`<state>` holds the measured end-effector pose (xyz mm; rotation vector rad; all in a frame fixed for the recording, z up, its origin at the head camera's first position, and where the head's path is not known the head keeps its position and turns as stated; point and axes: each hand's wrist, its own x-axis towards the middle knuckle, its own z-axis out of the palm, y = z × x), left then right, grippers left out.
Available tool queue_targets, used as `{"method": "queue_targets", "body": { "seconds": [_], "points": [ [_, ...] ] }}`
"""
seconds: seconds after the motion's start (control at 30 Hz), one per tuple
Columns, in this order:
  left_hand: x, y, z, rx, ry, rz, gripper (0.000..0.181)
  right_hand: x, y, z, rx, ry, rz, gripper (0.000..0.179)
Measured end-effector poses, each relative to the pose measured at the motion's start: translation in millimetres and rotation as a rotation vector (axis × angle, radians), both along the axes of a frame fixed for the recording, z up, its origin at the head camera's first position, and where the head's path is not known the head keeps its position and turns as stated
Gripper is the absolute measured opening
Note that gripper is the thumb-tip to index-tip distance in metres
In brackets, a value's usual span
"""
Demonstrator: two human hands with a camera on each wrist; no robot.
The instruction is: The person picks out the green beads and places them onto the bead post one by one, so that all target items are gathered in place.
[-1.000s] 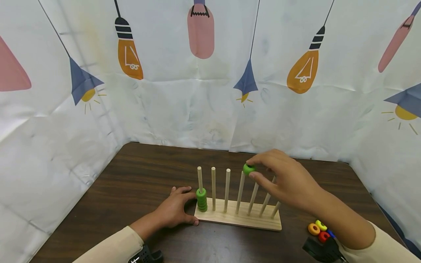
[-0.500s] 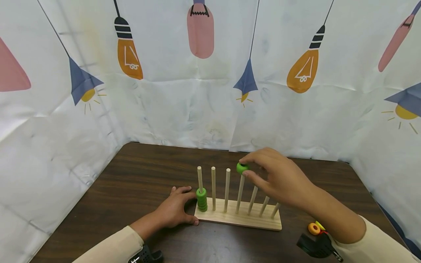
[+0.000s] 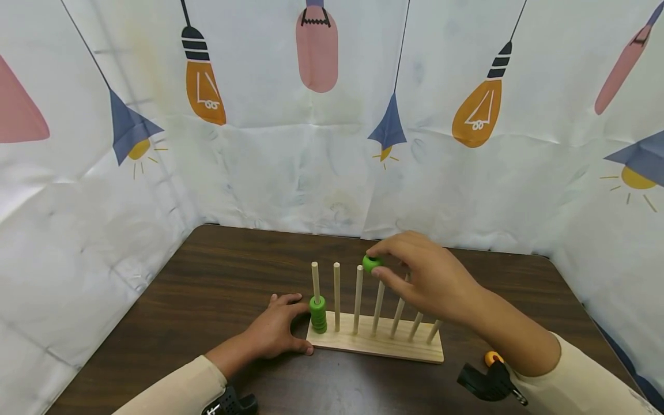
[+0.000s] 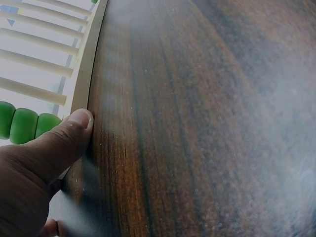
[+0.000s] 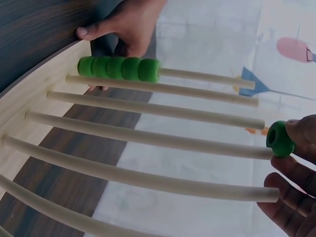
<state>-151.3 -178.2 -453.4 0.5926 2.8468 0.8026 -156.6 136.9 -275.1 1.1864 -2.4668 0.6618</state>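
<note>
A wooden peg stand (image 3: 376,344) with a row of upright pegs stands on the table. Several green beads (image 3: 319,316) are stacked on its leftmost peg. My left hand (image 3: 275,333) grips that end of the base, its thumb (image 4: 74,129) on the front edge in the left wrist view. Between thumb and fingertips, my right hand (image 3: 433,279) pinches one green bead (image 3: 370,263) at peg-top height, between the third and fourth pegs from the left. In the right wrist view this bead (image 5: 282,140) is off the pegs, its hole facing their tips.
On the table right of the stand lies an orange bead (image 3: 491,358), partly hidden by the right wrist's black camera mount (image 3: 485,383). The dark wooden table (image 3: 207,288) ends at a white printed sheet (image 3: 290,184) at the back and sides.
My right hand has carried the green bead leftward along the peg tops. The right forearm now hides the loose beads except the orange one. My left hand has stayed put.
</note>
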Motion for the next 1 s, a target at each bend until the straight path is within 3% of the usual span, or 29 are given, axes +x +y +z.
{"method": "queue_targets", "body": {
  "seconds": [0.37,1.0],
  "points": [
    [1.0,-0.8,-1.3,0.012,-0.02,0.008,0.077,-2.0,-9.9,-1.0,0.002,-0.023,0.016,0.027],
    [-0.4,0.2,1.6,0.008,0.008,-0.008,0.075,-4.6,-28.2,0.8,0.012,-0.067,0.011,0.025]
  ]
}}
